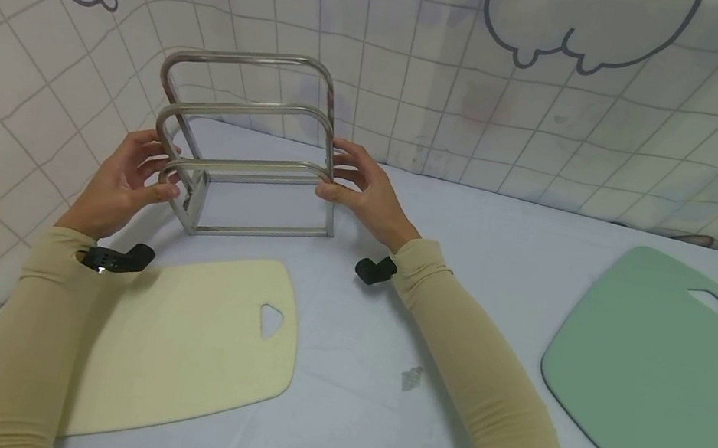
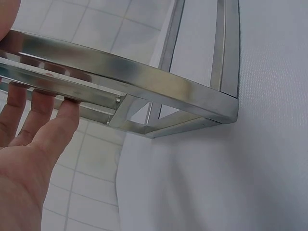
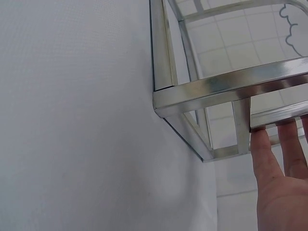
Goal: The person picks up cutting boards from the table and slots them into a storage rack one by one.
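Note:
A shiny metal rack (image 1: 251,109) with three arched hoops stands upright on the white table (image 1: 471,218), near the back left. My left hand (image 1: 129,178) grips the rack's left side at the nearest hoop, thumb in front and fingers behind. My right hand (image 1: 364,186) grips the right side of the same hoop in the same way. The left wrist view shows the rack's base frame (image 2: 144,79) with my left hand's fingers (image 2: 43,120) against the bars. The right wrist view shows the rack's corner (image 3: 216,89) with my fingertips (image 3: 262,144) under a bar.
A cream cutting board (image 1: 187,345) lies flat in front of the rack, partly under my left forearm. A green cutting board (image 1: 663,378) lies at the right edge. A tile-patterned cloth wall (image 1: 554,129) closes off the back and left. A small scrap (image 1: 411,377) lies mid-table.

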The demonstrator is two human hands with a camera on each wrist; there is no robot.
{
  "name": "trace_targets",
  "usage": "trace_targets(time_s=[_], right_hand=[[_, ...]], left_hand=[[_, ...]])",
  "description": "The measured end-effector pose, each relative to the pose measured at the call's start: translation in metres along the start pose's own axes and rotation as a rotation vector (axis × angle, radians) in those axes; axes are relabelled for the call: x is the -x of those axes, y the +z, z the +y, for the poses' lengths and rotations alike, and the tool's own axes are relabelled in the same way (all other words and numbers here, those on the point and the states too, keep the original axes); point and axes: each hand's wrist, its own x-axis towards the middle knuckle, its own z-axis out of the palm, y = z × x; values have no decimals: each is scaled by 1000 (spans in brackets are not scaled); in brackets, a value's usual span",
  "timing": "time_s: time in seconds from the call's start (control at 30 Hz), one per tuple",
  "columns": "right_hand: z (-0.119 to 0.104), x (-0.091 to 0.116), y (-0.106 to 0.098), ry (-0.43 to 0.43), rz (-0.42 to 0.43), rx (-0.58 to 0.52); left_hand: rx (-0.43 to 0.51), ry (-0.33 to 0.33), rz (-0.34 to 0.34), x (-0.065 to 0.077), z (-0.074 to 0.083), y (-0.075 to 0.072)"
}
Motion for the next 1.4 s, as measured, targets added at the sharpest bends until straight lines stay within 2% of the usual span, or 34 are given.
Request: trace_targets(time_s=[0.27,0.8,1.4], right_hand=[[0,3,-4,12,9,0],[3,8,-7,14,19,2],[2,11,-12,6,37,20]], left_hand=[[-21,6,-14,-2,0,3],[25,37,-20,-6,-4,10],[-61,-5,-16,-9,-1,13]])
